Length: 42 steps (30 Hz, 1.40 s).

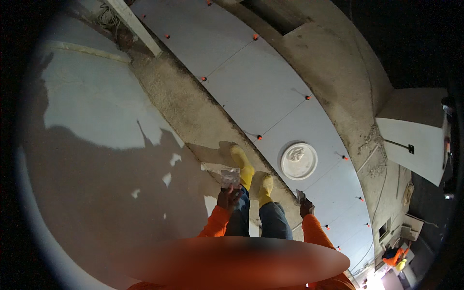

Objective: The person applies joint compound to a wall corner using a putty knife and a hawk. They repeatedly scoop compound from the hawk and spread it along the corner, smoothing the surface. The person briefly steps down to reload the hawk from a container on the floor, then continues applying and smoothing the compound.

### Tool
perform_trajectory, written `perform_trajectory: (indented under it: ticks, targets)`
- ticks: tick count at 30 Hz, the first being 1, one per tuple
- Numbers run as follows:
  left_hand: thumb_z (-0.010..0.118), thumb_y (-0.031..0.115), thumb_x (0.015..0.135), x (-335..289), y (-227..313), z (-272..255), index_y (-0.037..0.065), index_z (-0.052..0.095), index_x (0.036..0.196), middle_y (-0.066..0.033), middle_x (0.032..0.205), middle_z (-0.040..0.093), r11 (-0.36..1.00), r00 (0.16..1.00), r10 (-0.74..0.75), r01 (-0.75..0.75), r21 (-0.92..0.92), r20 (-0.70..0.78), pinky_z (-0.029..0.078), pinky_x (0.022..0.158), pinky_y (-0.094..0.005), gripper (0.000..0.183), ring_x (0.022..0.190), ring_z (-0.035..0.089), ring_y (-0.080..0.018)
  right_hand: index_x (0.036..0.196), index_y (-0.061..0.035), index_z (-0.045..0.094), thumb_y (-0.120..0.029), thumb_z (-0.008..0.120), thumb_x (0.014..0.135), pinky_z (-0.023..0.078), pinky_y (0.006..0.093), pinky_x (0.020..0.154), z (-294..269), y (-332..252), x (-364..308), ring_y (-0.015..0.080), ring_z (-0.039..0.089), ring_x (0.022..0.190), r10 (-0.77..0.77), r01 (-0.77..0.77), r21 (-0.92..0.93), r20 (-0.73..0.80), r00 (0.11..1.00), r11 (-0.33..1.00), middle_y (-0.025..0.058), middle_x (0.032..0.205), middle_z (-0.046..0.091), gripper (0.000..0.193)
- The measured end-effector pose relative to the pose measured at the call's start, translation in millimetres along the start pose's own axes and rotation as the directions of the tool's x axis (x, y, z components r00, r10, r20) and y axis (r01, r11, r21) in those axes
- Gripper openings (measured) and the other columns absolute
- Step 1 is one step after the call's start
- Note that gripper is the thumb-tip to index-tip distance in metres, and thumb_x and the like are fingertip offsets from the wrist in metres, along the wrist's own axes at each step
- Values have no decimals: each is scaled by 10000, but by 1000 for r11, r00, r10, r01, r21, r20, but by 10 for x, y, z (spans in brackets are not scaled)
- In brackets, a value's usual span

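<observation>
My left hand is closed around the lower edge of a small, flat, square plate, smeared greyish white. My right hand grips a small tool with a flat metal blade, which looks like a putty knife. Up from that hand, a round white tub rests on the pale grey slabs; a lump of whitish paste lies inside it. Orange sleeves cover both my arms. My feet, in yellow boots, stand on the rough strip beside the slabs.
Small orange-red tile-levelling caps stick up along the slab joints. At left is a smooth pale surface in my shadow. A post stands at upper left, a white box-like block at right. Another person in orange is at lower right.
</observation>
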State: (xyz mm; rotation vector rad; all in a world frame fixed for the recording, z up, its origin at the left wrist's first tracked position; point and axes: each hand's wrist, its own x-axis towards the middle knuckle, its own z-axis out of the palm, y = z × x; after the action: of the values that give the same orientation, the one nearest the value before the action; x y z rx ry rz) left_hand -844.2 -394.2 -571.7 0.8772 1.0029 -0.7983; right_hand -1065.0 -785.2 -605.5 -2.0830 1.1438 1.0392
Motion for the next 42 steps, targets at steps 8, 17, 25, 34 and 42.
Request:
perform_trajectory:
  ticks: [8,17,25,34,42]
  targets:
    - [690,279,1010,870,-684,19,106,632,1211,-54,1057,705,942,985,119,-74,-328,122,611,795,-333,272,866,689,-173,1471,-232,556,-125,470,1010,469,456,1090,470,-143,1173,358,583,1300,-234,236,8,-122,965,972,130,1431,620,482]
    - [671,276,1022,1295,-924,146,95,630,1254,-69,1146,720,920,970,105,-178,-348,-219,581,973,-375,296,1115,689,-196,1434,-284,603,-69,481,976,376,466,1163,1013,-283,2252,308,509,1389,-429,311,-376,-287,857,873,80,1477,591,521]
    - [677,195,1008,1457,-817,121,116,558,1415,-94,1435,583,923,989,144,-145,-357,-29,491,1124,-459,431,1382,516,-285,1430,-331,606,-57,475,977,318,518,1218,1705,107,3098,322,454,1421,-462,314,-407,-343,818,858,90,1520,528,546]
    - [736,271,972,1396,-690,339,157,579,1352,-39,1257,677,949,988,142,-152,-275,-56,538,1033,-418,426,1192,635,-196,1412,-441,597,-84,510,976,269,562,1224,1484,269,3192,309,432,1448,-557,428,-583,-51,829,690,40,1514,544,570]
    - [720,271,987,1398,-640,365,133,598,1318,-58,1245,683,950,981,190,-195,-243,-43,562,969,-399,378,1186,647,-207,1415,-406,594,-156,448,1021,206,595,1249,1136,337,3015,328,400,1469,-461,405,-656,97,882,637,16,1521,530,489]
